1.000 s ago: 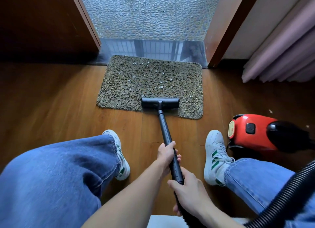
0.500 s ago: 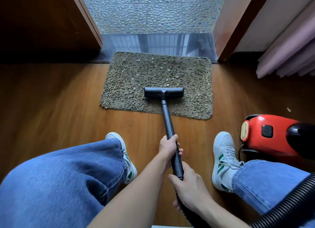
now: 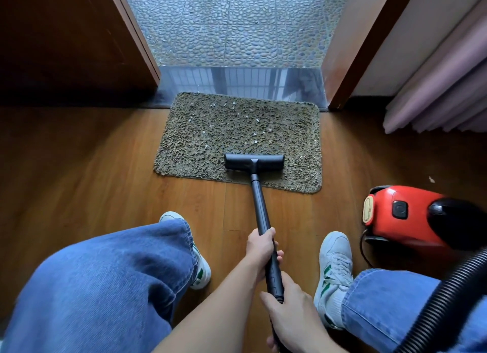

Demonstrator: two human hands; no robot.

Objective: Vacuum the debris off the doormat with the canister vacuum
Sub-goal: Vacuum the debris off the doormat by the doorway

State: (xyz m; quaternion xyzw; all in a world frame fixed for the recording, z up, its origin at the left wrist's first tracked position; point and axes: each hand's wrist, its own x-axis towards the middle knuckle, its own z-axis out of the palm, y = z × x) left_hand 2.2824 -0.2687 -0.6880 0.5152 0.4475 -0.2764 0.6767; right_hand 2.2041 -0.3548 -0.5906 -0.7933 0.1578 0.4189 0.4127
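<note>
The hose (image 3: 448,300) and canister vacuum (image 3: 405,215) run off the right edge.

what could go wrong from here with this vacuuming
1. The nozzle rests on the doormat close to its nearer edge; on smooth wood floor, a pull stroke might bunch or drag it.
2. Most white debris lies on the far half, beyond the nozzle, so short strokes may miss it.
3. The hose runs past the right knee to the red canister; reaching forward could tug the canister toward the right shoe.
</note>
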